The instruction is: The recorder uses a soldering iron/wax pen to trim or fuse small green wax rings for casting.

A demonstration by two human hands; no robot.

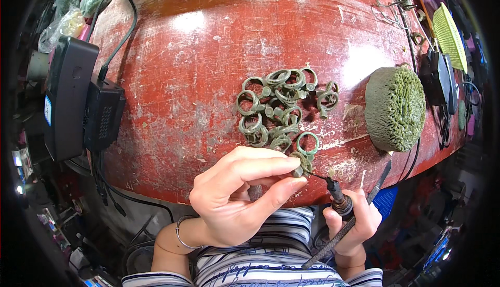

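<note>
Pinching in the head view, the left hand [232, 196] holds a greenish ring [301, 165] between thumb and fingertips near the red table's [177, 123] front edge. It looks light, stiff, perhaps brittle, best held by its band; its knob points downward. The right hand [359, 219] grips a thin-tipped tool [341, 202], its long axis slanting up-left toward the ring.

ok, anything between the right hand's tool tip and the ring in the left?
Nothing visible. The needle-tipped handpiece in the right hand points at the green ring pinched in the left hand; contact is too fine to tell. The loose rings lie beyond it.
</note>
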